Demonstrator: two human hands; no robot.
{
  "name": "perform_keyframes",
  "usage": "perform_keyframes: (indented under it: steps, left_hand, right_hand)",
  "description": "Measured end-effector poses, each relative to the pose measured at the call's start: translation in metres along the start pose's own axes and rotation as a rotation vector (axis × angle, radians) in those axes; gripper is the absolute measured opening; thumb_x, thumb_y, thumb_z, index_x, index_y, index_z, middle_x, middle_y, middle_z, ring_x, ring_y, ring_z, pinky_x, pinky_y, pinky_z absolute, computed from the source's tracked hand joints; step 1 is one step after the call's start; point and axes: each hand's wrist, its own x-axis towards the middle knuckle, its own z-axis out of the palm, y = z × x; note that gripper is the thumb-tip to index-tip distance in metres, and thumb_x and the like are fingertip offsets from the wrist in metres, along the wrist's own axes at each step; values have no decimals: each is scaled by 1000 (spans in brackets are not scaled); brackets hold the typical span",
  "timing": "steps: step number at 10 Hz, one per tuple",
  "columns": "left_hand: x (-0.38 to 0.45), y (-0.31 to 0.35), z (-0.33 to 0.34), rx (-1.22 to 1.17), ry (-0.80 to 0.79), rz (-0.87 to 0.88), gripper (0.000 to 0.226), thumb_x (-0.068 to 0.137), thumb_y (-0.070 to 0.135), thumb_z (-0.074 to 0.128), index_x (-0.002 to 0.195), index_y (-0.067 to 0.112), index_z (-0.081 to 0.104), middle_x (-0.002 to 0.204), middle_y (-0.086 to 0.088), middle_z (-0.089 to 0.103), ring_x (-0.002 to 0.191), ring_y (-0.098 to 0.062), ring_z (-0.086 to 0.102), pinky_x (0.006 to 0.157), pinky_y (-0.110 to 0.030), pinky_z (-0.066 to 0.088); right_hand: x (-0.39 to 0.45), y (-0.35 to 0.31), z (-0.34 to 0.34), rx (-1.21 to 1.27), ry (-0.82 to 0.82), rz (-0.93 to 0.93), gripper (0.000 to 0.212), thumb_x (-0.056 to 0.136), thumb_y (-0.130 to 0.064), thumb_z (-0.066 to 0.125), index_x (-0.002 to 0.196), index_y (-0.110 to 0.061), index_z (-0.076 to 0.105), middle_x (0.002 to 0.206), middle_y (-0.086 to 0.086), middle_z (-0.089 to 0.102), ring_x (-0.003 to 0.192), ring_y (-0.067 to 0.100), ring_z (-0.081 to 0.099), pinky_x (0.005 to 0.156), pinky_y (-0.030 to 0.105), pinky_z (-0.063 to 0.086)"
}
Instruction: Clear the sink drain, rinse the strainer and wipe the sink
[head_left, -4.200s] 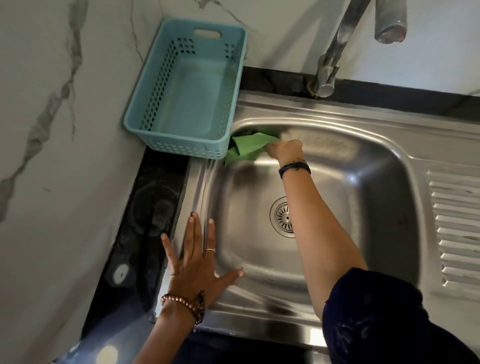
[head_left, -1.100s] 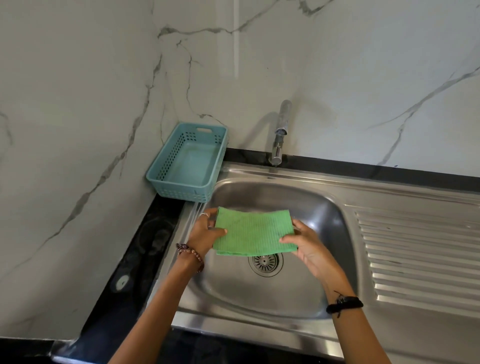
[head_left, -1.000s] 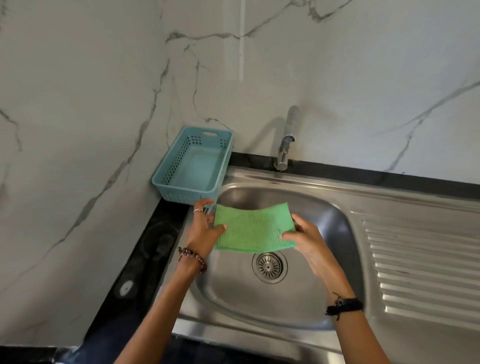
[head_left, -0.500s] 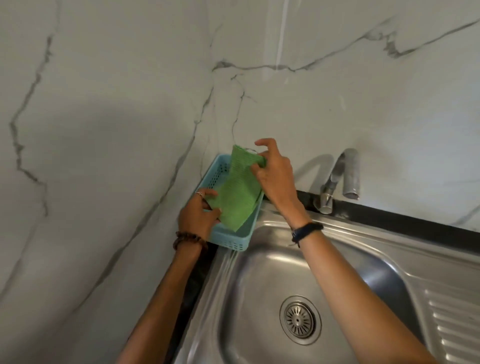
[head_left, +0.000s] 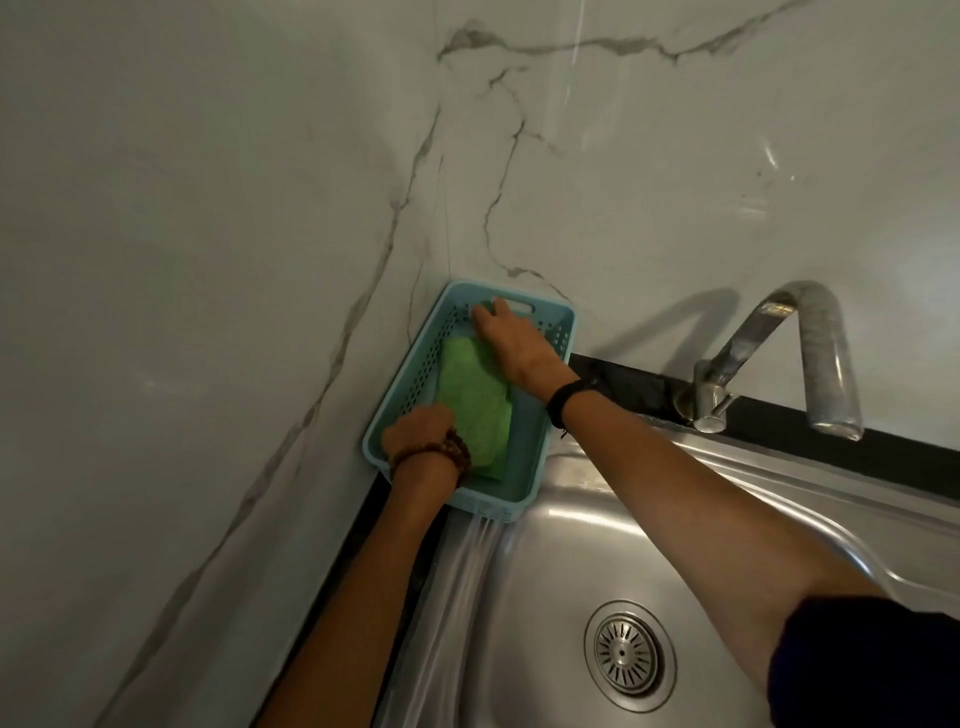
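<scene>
Wipe step looks done & this is put-away, I'd judge: folded green cloth (head_left: 474, 410) lies flat in the blue basket (head_left: 553, 415) in the counter corner, beside the sink (head_left: 545, 597) w/ strainer (head_left: 629, 653) seated in the drain. Left hand (head_left: 418, 434) rests at cloth's near end, grip hidden so can't tell; right hand (head_left: 511, 340) lies flat, fingers straight, on its far end. Next: lift both hands clear w/o dragging the cloth.

Green cloth (head_left: 475, 410), light-blue perforated basket (head_left: 535, 457), steel-grey sink (head_left: 545, 597), white wall (head_left: 208, 208) w/ grey veins, black tabletop (head_left: 639, 384).
</scene>
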Motion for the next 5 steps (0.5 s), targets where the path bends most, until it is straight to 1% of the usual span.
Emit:
perform_keyframes:
  steps: [1,2,3,4,5]
  left_hand:
    - [6,0,4,116,-60,39,30,96,8,35,119,7,54,127,-10,55,112,-24,55,87,-30,42]
    - [10,-1,7,200,-152,78,29,96,14,39,122,10,52,130,-9,53,116,-23,53,95,-30,39]
    - [11,2,-3,260,-147,103,29,95,25,46,119,11,56,127,-8,56,114,-23,54,93,-32,41]
    - [7,4,-12,135,26,191,26,95,21,43,108,6,60,117,-13,61,104,-27,59,83,-34,44]
    - [-19,12,-14,-160,273,373,28,94,20,41,95,0,61,105,-17,61,92,-33,59,69,-35,42]
  right_hand:
    - [-3,5,11,-189,-88,58,34,92,0,46,126,-3,48,128,19,48,110,36,55,88,44,46]
    - [-4,6,18,-352,-136,81,28,94,-3,43,118,-3,56,124,16,56,118,32,49,95,41,41]
    - [-8,-1,8,-370,-132,66,28,94,-3,43,118,-4,56,122,15,57,117,30,51,93,40,43]
    - [-26,-13,-14,-230,1,73,27,91,-4,44,114,-5,58,114,15,63,106,31,59,81,40,47]
    - [-72,-23,-27,-107,242,87,20,92,-10,43,105,-6,58,103,14,66,94,31,62,70,37,47]
